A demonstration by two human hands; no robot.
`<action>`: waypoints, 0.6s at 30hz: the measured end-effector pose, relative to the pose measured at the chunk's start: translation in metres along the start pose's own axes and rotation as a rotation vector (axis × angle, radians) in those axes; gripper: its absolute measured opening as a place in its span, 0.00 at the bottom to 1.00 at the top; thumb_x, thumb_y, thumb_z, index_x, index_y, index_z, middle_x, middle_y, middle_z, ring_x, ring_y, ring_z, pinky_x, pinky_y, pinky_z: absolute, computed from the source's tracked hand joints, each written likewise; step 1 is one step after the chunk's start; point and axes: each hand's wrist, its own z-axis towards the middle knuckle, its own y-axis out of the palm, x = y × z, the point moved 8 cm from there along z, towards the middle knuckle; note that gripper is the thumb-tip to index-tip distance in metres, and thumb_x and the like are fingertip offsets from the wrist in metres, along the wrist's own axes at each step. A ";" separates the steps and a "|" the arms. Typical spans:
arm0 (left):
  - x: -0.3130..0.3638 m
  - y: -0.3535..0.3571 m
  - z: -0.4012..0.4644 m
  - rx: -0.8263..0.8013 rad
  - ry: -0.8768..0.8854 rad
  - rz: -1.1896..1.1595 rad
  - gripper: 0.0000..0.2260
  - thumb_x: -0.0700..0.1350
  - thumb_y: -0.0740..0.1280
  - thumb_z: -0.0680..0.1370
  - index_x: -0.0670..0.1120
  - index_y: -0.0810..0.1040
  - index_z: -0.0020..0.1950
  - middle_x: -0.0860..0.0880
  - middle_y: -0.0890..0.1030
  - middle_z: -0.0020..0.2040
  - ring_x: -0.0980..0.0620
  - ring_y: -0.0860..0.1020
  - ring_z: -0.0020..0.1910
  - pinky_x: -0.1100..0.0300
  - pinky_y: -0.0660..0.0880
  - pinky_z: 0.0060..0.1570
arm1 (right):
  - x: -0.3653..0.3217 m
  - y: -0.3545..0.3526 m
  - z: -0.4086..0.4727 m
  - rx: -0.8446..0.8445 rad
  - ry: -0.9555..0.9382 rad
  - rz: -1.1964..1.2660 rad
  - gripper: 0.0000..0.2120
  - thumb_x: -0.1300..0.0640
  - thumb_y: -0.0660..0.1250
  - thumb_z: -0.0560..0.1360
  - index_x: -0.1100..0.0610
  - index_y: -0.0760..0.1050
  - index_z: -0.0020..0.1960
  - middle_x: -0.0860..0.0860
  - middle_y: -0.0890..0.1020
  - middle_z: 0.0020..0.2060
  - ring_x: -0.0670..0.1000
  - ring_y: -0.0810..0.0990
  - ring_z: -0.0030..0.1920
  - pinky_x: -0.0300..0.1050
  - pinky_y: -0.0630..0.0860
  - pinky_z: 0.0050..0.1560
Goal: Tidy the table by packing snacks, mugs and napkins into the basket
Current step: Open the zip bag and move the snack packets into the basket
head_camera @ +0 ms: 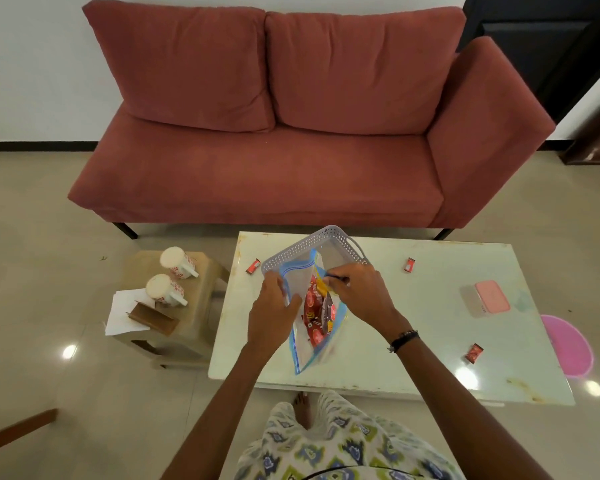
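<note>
My left hand (272, 308) grips one lip of the zip bag (314, 318) of snacks; my right hand (355, 289) pinches the other, just in front of the basket (305, 245). I should seal it fully before lowering it in.

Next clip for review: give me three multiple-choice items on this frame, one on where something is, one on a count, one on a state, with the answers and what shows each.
1. Where do the two mugs stand?
A. in the basket
B. on the side stool
C. on the sofa

2. How many small red snack packets lie loose on the table?
A. one
B. three
C. five

3. What is the zip bag's state?
A. held in both hands
B. lying flat, untouched
C. inside the pink-lidded box

Answers:
1 B: both sit on the stool left of the table.
2 B: two near the far edge, one near the right.
3 A: left hand and right hand grip its top over the basket.
</note>
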 end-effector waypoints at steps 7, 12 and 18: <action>0.008 0.003 0.022 0.090 -0.023 0.029 0.09 0.50 0.56 0.81 0.46 0.69 0.56 0.54 0.78 0.43 0.51 0.81 0.41 0.73 0.68 0.24 | 0.024 -0.021 -0.001 0.063 0.088 0.015 0.10 0.56 0.65 0.75 0.58 0.80 0.38 0.52 0.79 0.30 0.54 0.75 0.33 0.37 0.63 0.29; 0.004 0.016 0.027 0.065 0.014 -0.136 0.04 0.47 0.55 0.82 0.48 0.67 0.52 0.53 0.77 0.42 0.57 0.79 0.35 0.76 0.72 0.28 | 0.059 -0.033 -0.008 0.183 0.247 -0.070 0.08 0.58 0.64 0.75 0.54 0.83 0.47 0.54 0.85 0.42 0.58 0.80 0.40 0.42 0.68 0.35; -0.001 0.028 0.023 0.096 -0.032 -0.155 0.08 0.43 0.53 0.82 0.41 0.69 0.52 0.44 0.78 0.45 0.47 0.78 0.40 0.62 0.73 0.34 | 0.034 -0.015 -0.025 0.214 0.158 -0.185 0.04 0.62 0.67 0.72 0.57 0.77 0.47 0.53 0.81 0.44 0.58 0.78 0.45 0.44 0.71 0.35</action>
